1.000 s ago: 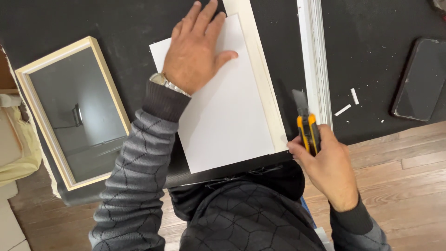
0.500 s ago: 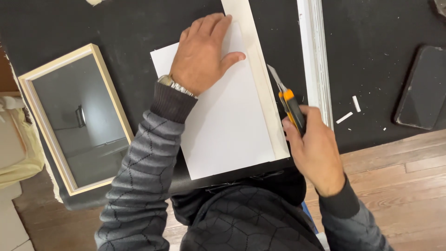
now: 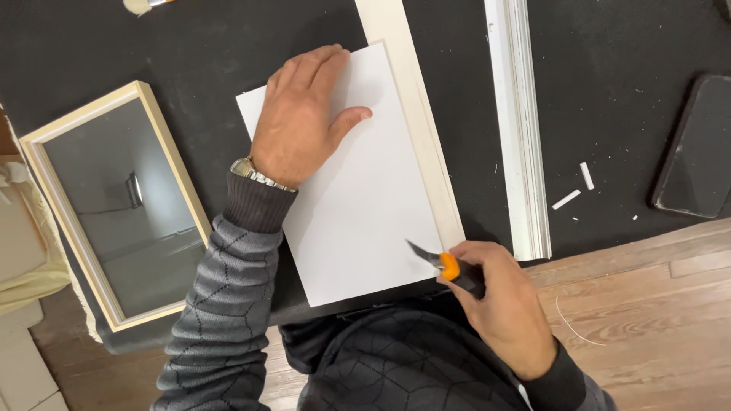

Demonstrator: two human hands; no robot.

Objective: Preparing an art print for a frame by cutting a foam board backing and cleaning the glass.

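Pressing the white sheet flat on the black tabletop with open fingers to stop it sliding, the left hand steadies it while the right hand grips an orange knife, blade at the sheet's lower right corner beside a cream strip.

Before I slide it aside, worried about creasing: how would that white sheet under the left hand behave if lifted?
The white sheet lies dead flat with crisp edges, so probably stiffish board, light. It may skid on the black table.
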